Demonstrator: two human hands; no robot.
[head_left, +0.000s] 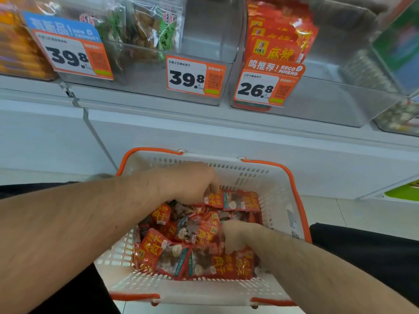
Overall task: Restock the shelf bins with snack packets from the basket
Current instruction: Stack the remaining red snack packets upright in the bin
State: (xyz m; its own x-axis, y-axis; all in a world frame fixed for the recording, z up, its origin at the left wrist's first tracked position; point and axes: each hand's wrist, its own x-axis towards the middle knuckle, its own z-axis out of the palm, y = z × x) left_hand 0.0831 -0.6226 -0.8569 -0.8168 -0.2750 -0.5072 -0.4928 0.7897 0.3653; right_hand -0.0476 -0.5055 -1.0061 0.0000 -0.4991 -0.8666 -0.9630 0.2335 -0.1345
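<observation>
Right hand (235, 237) low in the white, orange-rimmed basket (275, 189), fingers curled down into the heap of red snack packets (199, 252); it appears to grip one or more, but the fingertips are buried and blurred. Just beyond it, left hand (192, 184) pinches packets at the far side of the heap, fingers curled. Above both hands, past the basket's far rim: clear shelf bin (340, 91) part-filled with matching red packets, price tag 26.8 (263, 87) on its front.
</observation>
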